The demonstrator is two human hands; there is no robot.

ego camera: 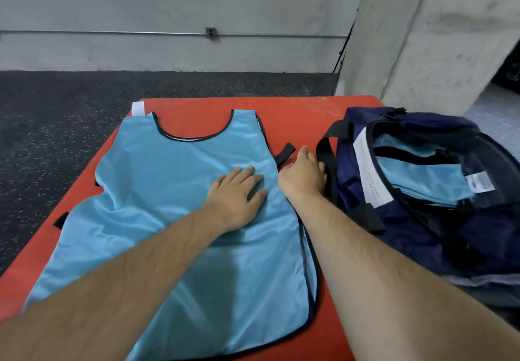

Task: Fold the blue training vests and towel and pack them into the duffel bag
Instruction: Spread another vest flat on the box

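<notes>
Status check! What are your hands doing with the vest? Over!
Left hand flat on vest, unfolded on red mat. Right hand beside bag, grip unclear. Nothing in the way.

A grey concrete wall [168, 0] closes the far side. A thin metal conduit [112, 32] runs level across it through a small junction box [211, 33]. At the far right stands a broad concrete pillar [439, 37]. The floor [70, 113] is dark speckled rubber. The near middle holds a red bench [309, 118]. The light is flat and dull.
</notes>
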